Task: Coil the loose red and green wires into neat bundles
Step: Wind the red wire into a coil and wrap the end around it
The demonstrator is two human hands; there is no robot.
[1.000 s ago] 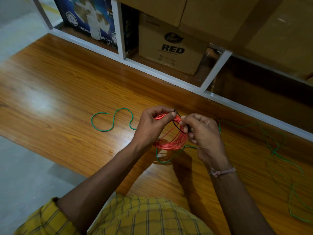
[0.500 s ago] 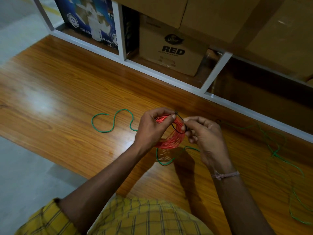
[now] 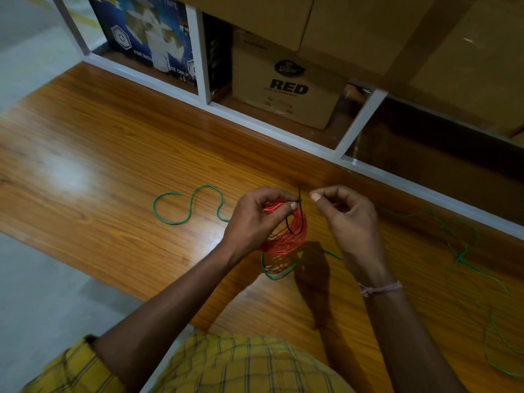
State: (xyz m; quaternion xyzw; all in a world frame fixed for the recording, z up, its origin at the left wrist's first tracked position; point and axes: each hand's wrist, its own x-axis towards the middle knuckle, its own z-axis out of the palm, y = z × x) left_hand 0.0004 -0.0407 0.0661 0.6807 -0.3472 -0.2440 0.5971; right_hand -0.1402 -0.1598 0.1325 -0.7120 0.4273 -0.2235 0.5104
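My left hand (image 3: 255, 219) holds a coil of red wire (image 3: 286, 239) just above the wooden table, thumb pressed on its top. A thin black tie (image 3: 301, 211) loops around the coil's right side, its tail sticking up. My right hand (image 3: 348, 219) is a little to the right of the tie, fingers curled, thumb and forefinger close together; whether it pinches anything cannot be told. The green wire (image 3: 187, 208) lies loose on the table: an S-curve at the left, a loop under the coil, and long tangled runs at the right (image 3: 465, 251).
The wooden table (image 3: 99, 154) has its near edge at the lower left, with grey floor beyond. A white-framed shelf (image 3: 283, 134) runs along the back, holding a cardboard box marked RED (image 3: 286, 89) and a blue printed box (image 3: 147, 32).
My right hand has come off the black tie and moved slightly right. The tie now stands looped around the coil with its tail up. The left hand keeps its hold.
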